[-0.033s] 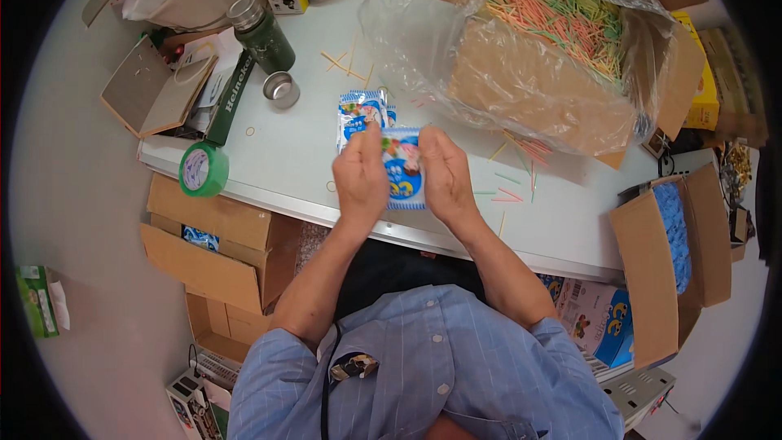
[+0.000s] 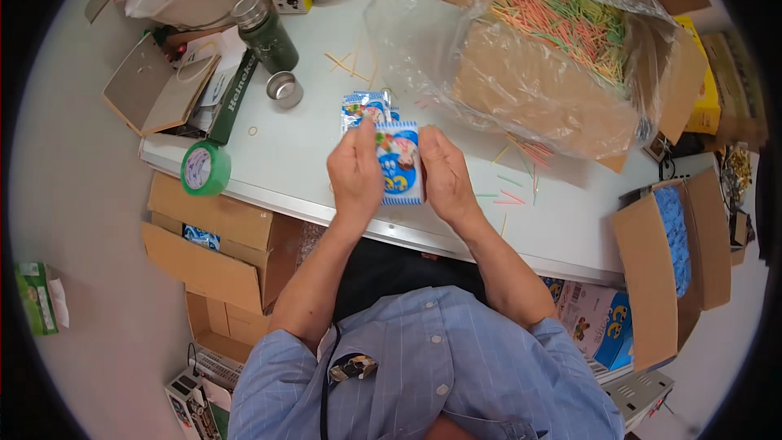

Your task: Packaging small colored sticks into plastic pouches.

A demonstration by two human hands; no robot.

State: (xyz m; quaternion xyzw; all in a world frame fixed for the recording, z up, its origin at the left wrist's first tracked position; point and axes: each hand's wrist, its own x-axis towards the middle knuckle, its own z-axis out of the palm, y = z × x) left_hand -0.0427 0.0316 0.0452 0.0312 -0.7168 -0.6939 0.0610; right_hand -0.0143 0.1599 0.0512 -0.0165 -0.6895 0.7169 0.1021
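A blue and white printed snack packet (image 2: 399, 165) stands upright between my hands, above the near edge of the white table. My left hand (image 2: 355, 169) grips its left side, thumb on top. My right hand (image 2: 447, 175) presses against the right side with fingers together. Whether more packets sit behind the front one, I cannot tell. Just beyond my hands, more of the same packets (image 2: 365, 106) lie on the table, partly covered by my left hand.
A plastic-lined cardboard box (image 2: 529, 85) of coloured sticks (image 2: 562, 20) fills the far right. Loose sticks (image 2: 511, 195) lie nearby. Left are a dark green flask (image 2: 273, 45), metal cup (image 2: 284, 90) and green tape roll (image 2: 206, 169). Open cartons (image 2: 208, 257) flank the table.
My left hand has shifted slightly left and the packet slightly up. The packet's edges look straighter and its front is easier to see. Both hands still hold it.
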